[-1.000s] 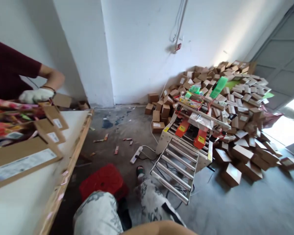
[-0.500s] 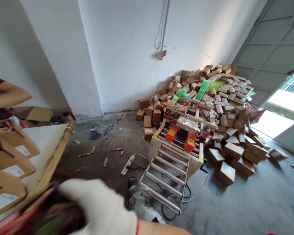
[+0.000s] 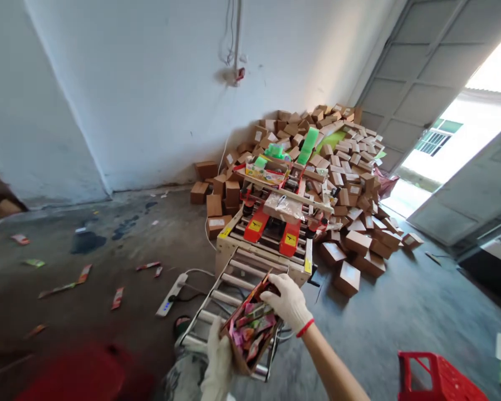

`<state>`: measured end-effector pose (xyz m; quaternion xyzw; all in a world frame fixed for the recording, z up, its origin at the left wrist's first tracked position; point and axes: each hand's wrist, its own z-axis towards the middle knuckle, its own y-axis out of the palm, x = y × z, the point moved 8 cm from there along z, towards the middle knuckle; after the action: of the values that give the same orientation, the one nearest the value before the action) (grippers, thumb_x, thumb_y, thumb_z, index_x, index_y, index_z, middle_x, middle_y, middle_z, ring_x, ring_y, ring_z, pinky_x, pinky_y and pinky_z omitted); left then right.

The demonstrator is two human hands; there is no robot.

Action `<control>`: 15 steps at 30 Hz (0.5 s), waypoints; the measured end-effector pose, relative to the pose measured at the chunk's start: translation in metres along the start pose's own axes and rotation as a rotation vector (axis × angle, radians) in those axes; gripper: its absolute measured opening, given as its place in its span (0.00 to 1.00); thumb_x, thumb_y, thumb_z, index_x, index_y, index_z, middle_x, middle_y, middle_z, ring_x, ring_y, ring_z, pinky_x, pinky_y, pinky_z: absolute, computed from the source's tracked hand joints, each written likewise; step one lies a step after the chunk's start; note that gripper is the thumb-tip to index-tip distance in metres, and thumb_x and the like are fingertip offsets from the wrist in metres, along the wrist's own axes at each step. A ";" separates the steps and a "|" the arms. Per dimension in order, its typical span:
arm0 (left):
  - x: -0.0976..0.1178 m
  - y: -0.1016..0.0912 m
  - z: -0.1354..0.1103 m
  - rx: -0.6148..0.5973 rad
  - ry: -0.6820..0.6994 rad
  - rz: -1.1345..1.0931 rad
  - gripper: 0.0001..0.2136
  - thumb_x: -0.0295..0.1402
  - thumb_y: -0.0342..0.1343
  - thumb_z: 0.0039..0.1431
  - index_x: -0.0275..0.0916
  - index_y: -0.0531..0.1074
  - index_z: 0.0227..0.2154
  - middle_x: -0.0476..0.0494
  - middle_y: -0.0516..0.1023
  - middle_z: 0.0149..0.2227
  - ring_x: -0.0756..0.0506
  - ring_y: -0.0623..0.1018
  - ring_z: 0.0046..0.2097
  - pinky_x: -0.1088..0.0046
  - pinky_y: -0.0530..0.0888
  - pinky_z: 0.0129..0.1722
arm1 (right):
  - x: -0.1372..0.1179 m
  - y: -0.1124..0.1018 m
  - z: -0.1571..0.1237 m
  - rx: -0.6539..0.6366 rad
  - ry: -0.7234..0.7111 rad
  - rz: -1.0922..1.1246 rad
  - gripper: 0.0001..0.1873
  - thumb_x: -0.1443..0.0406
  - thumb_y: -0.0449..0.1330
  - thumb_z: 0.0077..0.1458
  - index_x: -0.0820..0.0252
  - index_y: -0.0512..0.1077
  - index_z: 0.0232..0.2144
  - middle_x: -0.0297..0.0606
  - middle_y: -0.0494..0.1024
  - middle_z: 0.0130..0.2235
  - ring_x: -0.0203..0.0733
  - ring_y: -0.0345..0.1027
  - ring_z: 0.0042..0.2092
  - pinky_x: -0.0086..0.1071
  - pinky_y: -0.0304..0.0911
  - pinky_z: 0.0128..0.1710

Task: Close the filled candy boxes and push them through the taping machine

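Both my hands wear white gloves and hold an open brown cardboard box (image 3: 250, 334) filled with colourful sachets. My right hand (image 3: 288, 301) grips the box's upper right edge, and my left hand (image 3: 217, 362) grips its lower left side from beneath. The box hangs just above the near end of a metal roller conveyor (image 3: 229, 289). This conveyor leads into a box-sealing machine (image 3: 275, 223) with red and yellow parts.
A big pile of small brown cartons (image 3: 342, 178) lies against the white wall behind the machine. A white power strip (image 3: 171, 294) and scattered sachets (image 3: 117, 298) lie on the concrete floor. Red plastic stools (image 3: 438, 379) stand at the lower right and lower left. An open door is on the right.
My view has swung right, away from the table and the other person. The sachet-filled box has come up from the lower left to the conveyor's near end, now held in both hands.
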<state>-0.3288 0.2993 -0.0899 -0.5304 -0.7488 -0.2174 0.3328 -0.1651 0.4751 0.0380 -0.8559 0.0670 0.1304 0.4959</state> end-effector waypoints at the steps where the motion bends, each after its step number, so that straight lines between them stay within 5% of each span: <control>1: 0.001 0.001 -0.005 -0.015 -0.019 -0.006 0.39 0.58 0.56 0.55 0.43 0.59 0.65 0.36 0.64 0.68 0.32 0.65 0.68 0.56 0.72 0.62 | -0.003 0.003 -0.004 -0.068 -0.112 -0.057 0.17 0.52 0.66 0.58 0.52 0.76 0.46 0.37 0.76 0.47 0.44 0.71 0.48 0.32 0.63 0.47; 5: 0.030 0.003 -0.014 -0.093 -0.123 0.003 0.39 0.50 0.68 0.47 0.40 0.64 0.60 0.35 0.75 0.59 0.36 0.76 0.60 0.58 0.72 0.61 | -0.019 0.012 -0.014 -0.275 -0.375 -0.200 0.18 0.49 0.63 0.60 0.55 0.75 0.44 0.38 0.77 0.47 0.44 0.69 0.49 0.32 0.60 0.46; 11: 0.045 0.011 -0.008 -0.035 -0.184 -0.232 0.28 0.44 0.70 0.47 0.42 0.70 0.50 0.41 0.82 0.47 0.41 0.83 0.46 0.61 0.79 0.51 | -0.021 0.030 0.010 -0.156 -0.220 -0.352 0.20 0.58 0.47 0.72 0.56 0.76 0.37 0.40 0.76 0.41 0.42 0.69 0.44 0.33 0.56 0.41; 15: 0.053 -0.001 -0.014 -0.066 -0.098 -0.086 0.22 0.47 0.61 0.59 0.42 0.72 0.53 0.40 0.80 0.52 0.41 0.80 0.54 0.61 0.75 0.58 | -0.014 0.044 0.027 0.001 -0.037 -0.507 0.16 0.61 0.49 0.68 0.62 0.74 0.38 0.46 0.76 0.40 0.47 0.70 0.41 0.36 0.57 0.39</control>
<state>-0.3372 0.3245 -0.0416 -0.5183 -0.7788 -0.2298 0.2683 -0.1935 0.4765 -0.0080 -0.8426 -0.1587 0.0173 0.5143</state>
